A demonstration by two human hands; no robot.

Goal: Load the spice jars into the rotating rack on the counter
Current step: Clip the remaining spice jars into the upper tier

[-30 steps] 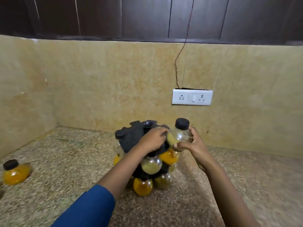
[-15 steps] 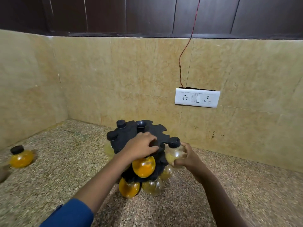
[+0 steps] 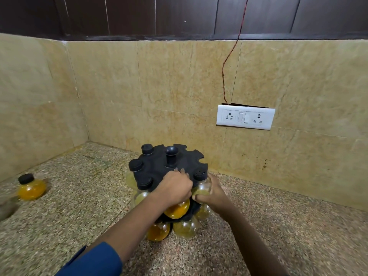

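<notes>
A black rotating rack [image 3: 180, 161] with notched slots and a centre knob stands on the speckled counter [image 3: 79, 206]. Several round black-capped jars of yellow and orange spice hang in its upper and lower tiers. My left hand [image 3: 175, 189] grips the rack's near top edge. My right hand [image 3: 212, 194] holds a clear spice jar [image 3: 202, 185], its neck sitting in a slot on the rack's right side. One loose orange jar [image 3: 30, 188] stands on the counter at the far left.
Tan stone walls form a corner at the back left. A white socket plate [image 3: 246, 117] with a red wire [image 3: 229, 56] above it is on the back wall, right of the rack. Dark wood cabinets run along the top.
My right hand has lowered the clear jar from beside the rack's top down into a slot on its right side. My left hand stayed on the rack. The camera moved closer.
</notes>
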